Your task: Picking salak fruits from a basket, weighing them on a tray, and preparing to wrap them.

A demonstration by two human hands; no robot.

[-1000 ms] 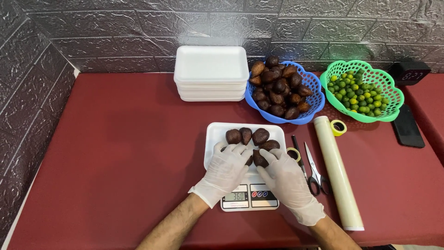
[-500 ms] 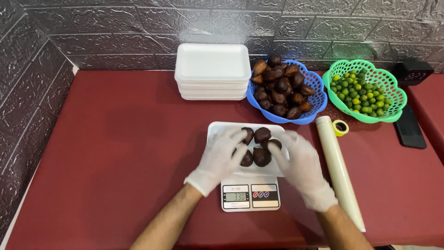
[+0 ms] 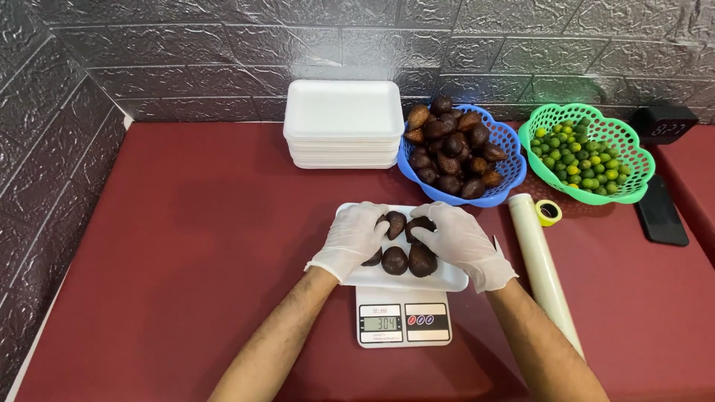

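Observation:
A white foam tray (image 3: 439, 280) rests on a small kitchen scale (image 3: 403, 324) and holds several dark brown scaly fruits (image 3: 395, 260). Both my hands wear white gloves and lie over the tray. My left hand (image 3: 351, 237) covers the tray's left side, its fingers curled on a fruit there. My right hand (image 3: 462, 240) covers the right side, fingertips on a fruit near the middle. Part of the fruit pile is hidden under the gloves.
A stack of white foam trays (image 3: 342, 123) stands at the back. Beside it are a blue basket (image 3: 506, 175) of brown fruits and a green basket (image 3: 618, 134) of small green limes. A cling-film roll (image 3: 547, 272), yellow tape (image 3: 549, 212) and a black phone (image 3: 661, 216) lie at the right.
Both hands have moved up from the tray's near edge onto the fruits, and the scale's display has come into view.

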